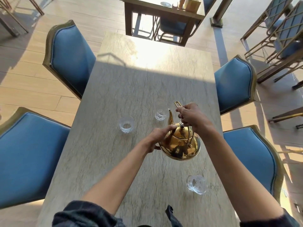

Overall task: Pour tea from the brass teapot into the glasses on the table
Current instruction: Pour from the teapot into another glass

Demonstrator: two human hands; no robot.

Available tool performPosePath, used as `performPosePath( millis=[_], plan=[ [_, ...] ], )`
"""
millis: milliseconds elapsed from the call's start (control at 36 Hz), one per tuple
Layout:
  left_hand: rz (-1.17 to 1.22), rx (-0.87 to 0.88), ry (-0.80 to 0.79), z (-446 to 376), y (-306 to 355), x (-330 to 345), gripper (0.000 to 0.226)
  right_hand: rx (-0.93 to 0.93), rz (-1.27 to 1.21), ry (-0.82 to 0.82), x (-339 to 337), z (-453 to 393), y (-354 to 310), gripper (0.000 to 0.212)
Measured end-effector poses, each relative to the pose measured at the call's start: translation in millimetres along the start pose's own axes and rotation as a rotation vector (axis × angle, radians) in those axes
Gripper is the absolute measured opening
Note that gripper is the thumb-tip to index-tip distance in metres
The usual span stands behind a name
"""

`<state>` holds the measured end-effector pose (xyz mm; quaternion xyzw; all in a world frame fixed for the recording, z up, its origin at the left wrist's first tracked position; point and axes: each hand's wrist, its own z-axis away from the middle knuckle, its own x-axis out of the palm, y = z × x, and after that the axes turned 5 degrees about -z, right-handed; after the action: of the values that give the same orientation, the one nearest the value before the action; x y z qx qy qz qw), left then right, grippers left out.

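Landmark: brass teapot (180, 143), held above the table (114, 89), near its middle-right. All positions given rel. to it

Left to right:

1. Left glass (126, 124): left of and beyond the teapot, upright on the table, well apart from the spout. Looks empty; clear base visible through it.
2. Left hand (161, 136): against the teapot's left shoulder, fingers spread over the lid edge, thumb low on the body. Flat steadying contact, not a wrapped grip.
3. Middle glass (161, 114): just beyond the teapot, upright. Appears empty, no tea colour seen.
4. Spout (170, 117): points up and away from the person, tip just beside the middle glass rim, on the glass's right. Teapot long axis (base to spout) runs from the person toward that glass, tilted fwd.
5. Right hand (191, 117): above the teapot, clenched round the wire handle (177, 104), whose loop end sticks out past the knuckles. This hand carries the weight.
6. Near glass (196, 184): on the person's side of the teapot, slightly right, upright. Contents unclear, prob. empty.

Key relation: spout tip is nearest the middle glass, which lies slightly left of and beyond it. Judged next move: shift spout a little left over the rim, then tip fwd with the right hand, left hand holding the lid. No pour stream visible. Judged progress: approx. start, all three glasses unfilled. Risk: spout beside rim, not over it, so an early tilt would spill onto the table
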<state>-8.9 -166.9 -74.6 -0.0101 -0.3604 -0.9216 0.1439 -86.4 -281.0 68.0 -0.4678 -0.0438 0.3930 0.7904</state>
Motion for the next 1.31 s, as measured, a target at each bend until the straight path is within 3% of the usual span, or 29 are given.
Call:
performPosePath(
  millis=[361, 472, 694, 861, 1222, 1306],
  plan=[
    [0.0, 0.011, 0.001, 1, 1, 1, 0.112, -0.024, 0.039, 0.005, -3, 2, -3, 0.02],
    [0.001, 0.025, -0.005, 3, 2, 2, 0.096, -0.029, 0.075, 0.008, -3, -1, -3, 0.02],
    [0.004, 0.02, -0.002, 8, 3, 6, 0.107, -0.044, 0.094, 0.0, -6, 2, -4, 0.021],
    [0.015, 0.015, -0.003, 11, 6, 6, 0.087, -0.054, 0.104, 0.002, -6, 5, -5, 0.02],
    [0.008, 0.024, -0.003, 17, 9, 7, 0.097, -0.047, 0.113, 0.011, -5, 11, -10, 0.021],
    [0.017, 0.024, -0.002, 18, 9, 8, 0.087, -0.043, 0.099, 0.006, -5, 12, -11, 0.021]
  ],
)
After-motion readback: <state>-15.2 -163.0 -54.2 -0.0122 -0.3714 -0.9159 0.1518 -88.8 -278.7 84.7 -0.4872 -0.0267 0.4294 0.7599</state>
